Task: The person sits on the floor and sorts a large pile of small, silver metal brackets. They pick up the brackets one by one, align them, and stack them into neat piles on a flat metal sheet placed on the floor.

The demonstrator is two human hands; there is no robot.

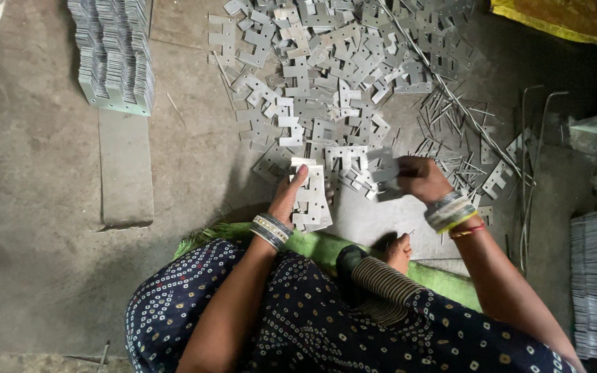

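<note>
Plates are being gathered: a stack (pixel 311 200) is clamped upright by the left hand (pixel 290 197) on the floor (pixel 50 228); one plate (pixel 383 168) is gripped by the right hand (pixel 419 179). Alignment onto the stack seems needed next.

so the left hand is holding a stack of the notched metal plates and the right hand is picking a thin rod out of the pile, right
Not quite. The left hand does hold a stack of notched metal plates, but the right hand is holding a single flat metal plate, not a thin rod. The rods lie untouched on the floor beyond it. The head view shows this.
</note>
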